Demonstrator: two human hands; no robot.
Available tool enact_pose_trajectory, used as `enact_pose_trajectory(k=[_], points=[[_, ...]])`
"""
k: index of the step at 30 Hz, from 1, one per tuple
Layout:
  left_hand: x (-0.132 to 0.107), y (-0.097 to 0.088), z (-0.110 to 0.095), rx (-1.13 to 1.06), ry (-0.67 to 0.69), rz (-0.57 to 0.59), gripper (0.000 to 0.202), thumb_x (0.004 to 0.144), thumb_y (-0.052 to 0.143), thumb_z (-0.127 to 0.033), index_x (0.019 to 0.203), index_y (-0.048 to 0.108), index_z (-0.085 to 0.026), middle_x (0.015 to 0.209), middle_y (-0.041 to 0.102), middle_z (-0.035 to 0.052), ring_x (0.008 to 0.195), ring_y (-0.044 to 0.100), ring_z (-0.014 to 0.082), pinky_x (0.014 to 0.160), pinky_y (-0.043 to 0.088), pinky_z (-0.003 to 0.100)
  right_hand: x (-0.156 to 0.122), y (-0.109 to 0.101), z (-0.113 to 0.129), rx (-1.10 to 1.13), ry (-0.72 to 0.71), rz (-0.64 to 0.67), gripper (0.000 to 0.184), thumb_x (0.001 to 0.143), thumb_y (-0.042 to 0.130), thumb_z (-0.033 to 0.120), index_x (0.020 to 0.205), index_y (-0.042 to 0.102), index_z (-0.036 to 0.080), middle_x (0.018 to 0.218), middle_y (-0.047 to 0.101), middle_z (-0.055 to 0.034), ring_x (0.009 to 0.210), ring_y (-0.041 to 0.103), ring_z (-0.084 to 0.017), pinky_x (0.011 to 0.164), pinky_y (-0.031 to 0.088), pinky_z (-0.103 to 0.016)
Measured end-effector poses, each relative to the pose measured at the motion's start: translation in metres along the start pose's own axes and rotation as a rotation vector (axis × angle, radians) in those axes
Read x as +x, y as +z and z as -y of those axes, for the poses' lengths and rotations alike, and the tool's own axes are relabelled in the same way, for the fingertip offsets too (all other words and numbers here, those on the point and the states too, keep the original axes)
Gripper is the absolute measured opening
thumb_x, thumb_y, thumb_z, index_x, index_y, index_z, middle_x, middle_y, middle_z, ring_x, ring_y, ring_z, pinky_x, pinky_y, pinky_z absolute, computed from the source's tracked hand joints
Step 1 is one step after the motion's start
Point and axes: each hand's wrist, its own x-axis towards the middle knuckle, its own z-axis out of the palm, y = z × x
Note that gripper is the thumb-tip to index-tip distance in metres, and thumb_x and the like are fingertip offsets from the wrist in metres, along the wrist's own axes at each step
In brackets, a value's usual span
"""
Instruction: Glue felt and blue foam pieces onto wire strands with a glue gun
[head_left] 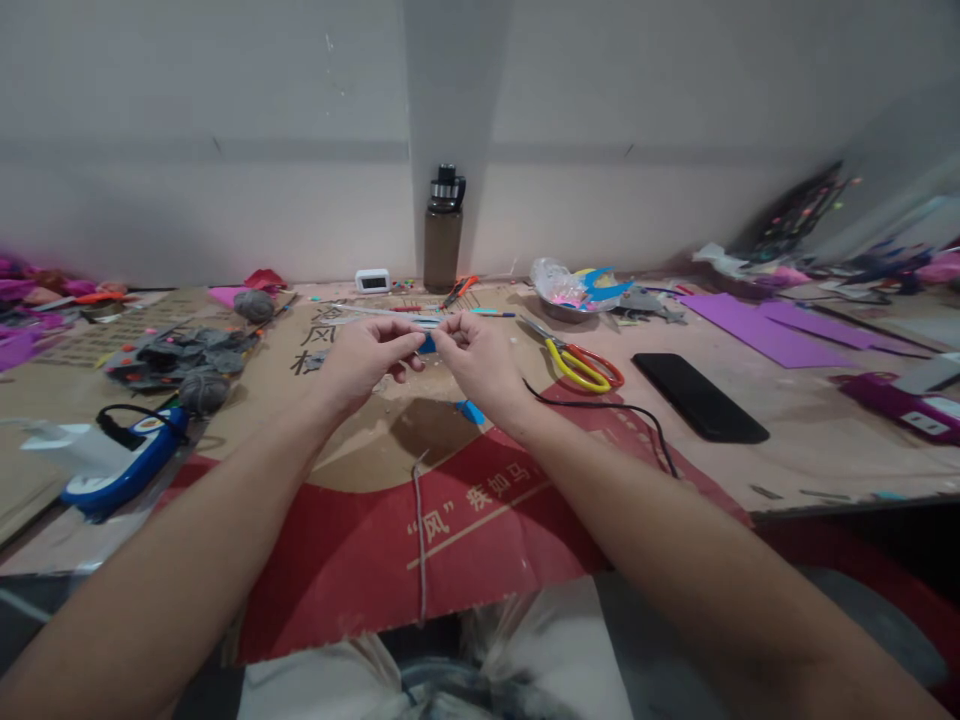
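Over the cardboard sheet (352, 560), my left hand (371, 360) and my right hand (480, 365) meet fingertip to fingertip. Both pinch a small blue piece (427, 344), mostly covered by the fingers; its material is hard to make out. Below my right hand lies another blue scrap (471, 411). A thin grey cord-like strip (421, 530) runs down the red part of the cardboard towards its near edge. Scissors (581, 362) with yellow and red handles rest just right of my right hand.
A black phone (699, 398) and purple sheets (765, 330) lie to the right. A bottle (444, 235) stands by the wall, left of a bowl (574, 312) of scraps. On the left are a blue-and-white power strip (124, 470) and grey yarn (204, 390). A black cable (630, 408) crosses the cardboard.
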Motion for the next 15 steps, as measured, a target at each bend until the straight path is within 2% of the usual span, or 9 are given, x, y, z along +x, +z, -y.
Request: enact_pose_trajectory(k=[4, 8, 15], points=[[-0.0020, -0.0006, -0.0035, 0.033, 0.016, -0.036, 0.019, 0.076, 0.066, -0.034, 0.076, 0.067, -0.015, 0.059, 0.063, 0.0020, 0.045, 0.052, 0.0083, 0.045, 0.040, 0.020, -0.0010, -0.0005, -0.0016, -0.008, -0.064, 0.033, 0.019, 0.086, 0.051, 0.034, 0.076, 0.053, 0.019, 0.063, 0.050, 0.0044, 0.057, 0.043, -0.009, 0.058, 0.032, -0.025], [-0.0025, 0.0003, -0.0049, 0.002, 0.010, -0.089, 0.014, 0.076, 0.065, -0.029, 0.073, 0.065, -0.015, 0.057, 0.063, 0.0018, 0.044, 0.051, 0.0084, 0.044, 0.040, 0.020, -0.0013, -0.0003, -0.0015, 0.000, -0.078, 0.038, 0.016, 0.089, 0.047, 0.034, 0.083, 0.053, 0.019, 0.070, 0.052, 0.0030, 0.063, 0.044, -0.010, 0.061, 0.034, -0.025], [-0.0014, 0.0018, -0.0041, -0.025, 0.000, -0.112, 0.009, 0.077, 0.064, -0.023, 0.070, 0.064, -0.017, 0.056, 0.062, 0.0018, 0.044, 0.052, 0.0089, 0.046, 0.041, 0.020, -0.0029, 0.0015, -0.0013, -0.037, -0.067, 0.024, 0.012, 0.085, 0.053, 0.031, 0.081, 0.051, 0.021, 0.057, 0.041, 0.0069, 0.053, 0.036, -0.009, 0.053, 0.028, -0.025]])
